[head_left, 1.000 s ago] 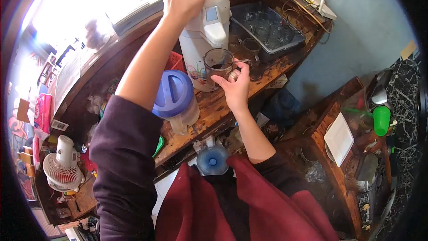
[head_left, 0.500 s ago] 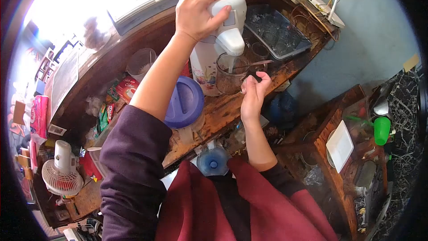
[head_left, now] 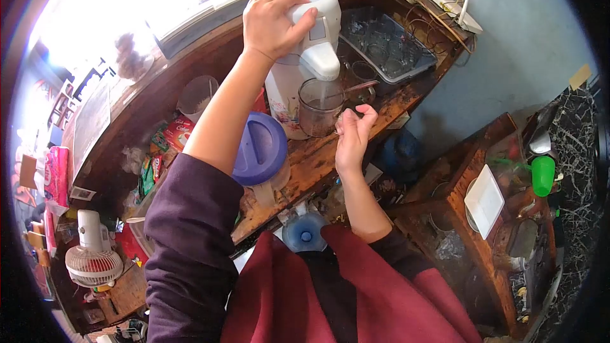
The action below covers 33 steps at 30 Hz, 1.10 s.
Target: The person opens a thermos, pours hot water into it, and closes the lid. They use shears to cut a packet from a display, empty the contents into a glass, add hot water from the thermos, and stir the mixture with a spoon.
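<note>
My left hand [head_left: 272, 24] lies over the top of a white airpot [head_left: 284, 98] with a flower print, fingers across its lid and thumb toward the front. Under the spout stands a clear glass mug [head_left: 319, 109] with a pale stream running into it. A spoon [head_left: 360, 86] leans in the mug, its handle sticking out to the right. Close against the mug's near right side is my right hand [head_left: 353, 136], its fingers curled at the handle, which they mostly hide. Left of the airpot's base sits a tub with a purple lid [head_left: 260, 148].
Behind the mug, a clear plastic tray [head_left: 406, 75] holds several glasses. Cables and a white router [head_left: 454, 11] are at the back right. On the left are a container [head_left: 198, 96], packets [head_left: 176, 133] and a fan [head_left: 94, 257]. A blue water bottle [head_left: 305, 235] stands below the counter edge.
The whole view has shifted slightly, placing the airpot and mug a little further left. Both hands keep their places, and the stream still runs into the mug.
</note>
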{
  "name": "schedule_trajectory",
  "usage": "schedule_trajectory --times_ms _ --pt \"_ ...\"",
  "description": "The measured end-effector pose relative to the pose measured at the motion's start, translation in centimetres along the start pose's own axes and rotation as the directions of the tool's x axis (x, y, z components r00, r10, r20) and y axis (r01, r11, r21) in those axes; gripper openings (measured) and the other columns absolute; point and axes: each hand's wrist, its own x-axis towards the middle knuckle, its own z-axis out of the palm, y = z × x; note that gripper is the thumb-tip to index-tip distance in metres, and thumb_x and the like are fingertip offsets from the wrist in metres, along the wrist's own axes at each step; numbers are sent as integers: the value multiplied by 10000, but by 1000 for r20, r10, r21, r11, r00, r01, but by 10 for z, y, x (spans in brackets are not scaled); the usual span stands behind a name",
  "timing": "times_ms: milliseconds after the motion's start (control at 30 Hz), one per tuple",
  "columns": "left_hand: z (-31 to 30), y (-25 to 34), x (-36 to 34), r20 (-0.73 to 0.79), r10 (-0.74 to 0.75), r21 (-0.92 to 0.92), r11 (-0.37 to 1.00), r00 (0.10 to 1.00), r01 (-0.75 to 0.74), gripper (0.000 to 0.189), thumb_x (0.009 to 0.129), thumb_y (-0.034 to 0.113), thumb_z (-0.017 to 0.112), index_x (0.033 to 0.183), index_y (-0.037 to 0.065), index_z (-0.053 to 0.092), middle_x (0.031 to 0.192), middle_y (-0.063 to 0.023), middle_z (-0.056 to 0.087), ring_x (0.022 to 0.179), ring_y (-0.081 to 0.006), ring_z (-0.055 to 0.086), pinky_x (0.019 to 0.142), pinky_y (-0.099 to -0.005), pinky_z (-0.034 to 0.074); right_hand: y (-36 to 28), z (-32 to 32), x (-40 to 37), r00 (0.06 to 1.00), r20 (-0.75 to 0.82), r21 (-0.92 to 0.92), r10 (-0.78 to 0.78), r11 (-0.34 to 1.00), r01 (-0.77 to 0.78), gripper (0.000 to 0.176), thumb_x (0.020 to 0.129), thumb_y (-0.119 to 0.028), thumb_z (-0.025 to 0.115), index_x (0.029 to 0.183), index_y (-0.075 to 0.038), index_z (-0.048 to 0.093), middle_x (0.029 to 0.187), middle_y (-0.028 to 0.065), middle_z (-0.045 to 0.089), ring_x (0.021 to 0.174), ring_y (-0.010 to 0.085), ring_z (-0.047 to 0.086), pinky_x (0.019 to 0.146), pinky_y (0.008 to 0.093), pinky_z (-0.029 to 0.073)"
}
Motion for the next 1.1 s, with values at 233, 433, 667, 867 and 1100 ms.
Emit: schedule_trajectory --times_ms 233,433,667,867,1100 --pt "-2 0 2 14 -4 31 999 1000 4 245 672 291 564 750 69 630 725 -82 570 701 -258 530 645 -333 431 6 -1 -4 999 -10 -5 -39 999 39 127 890 -124 393 923 -101 272 693 5 357 607 77 309 541 219 278" --pt "3 -1 -3 -37 14 -18 1000 999 -15 243 677 298 558 783 88 616 780 -67 574 766 -261 537 711 -341 422 11 -5 -4 997 -38 -28 -60 998 59 127 866 -74 424 927 -106 317 728 -7 355 617 67 306 551 212 278" --pt "6 -5 -3 -53 45 15 999 998 -44 240 679 306 563 823 124 624 827 -26 585 810 -241 543 763 -339 412 20 -18 -3 992 9 -45 -128 991 128 132 866 -57 416 906 -90 295 795 3 310 700 70 299 647 217 293" --pt "1 1 1 23 1 12 1000 1000 -1 211 702 267 538 825 124 634 813 -49 598 768 -249 530 715 -333 422 33 -24 -5 999 -30 19 -43 999 43 164 833 -10 404 910 -96 288 846 13 322 714 71 303 662 208 299" --pt "1 0 1 6 17 26 1000 1000 -17 210 697 270 543 815 122 635 792 -52 595 758 -251 525 706 -328 422 43 -28 -15 995 -97 46 19 999 -15 193 805 -7 411 904 -111 282 864 16 310 714 69 301 653 208 301"
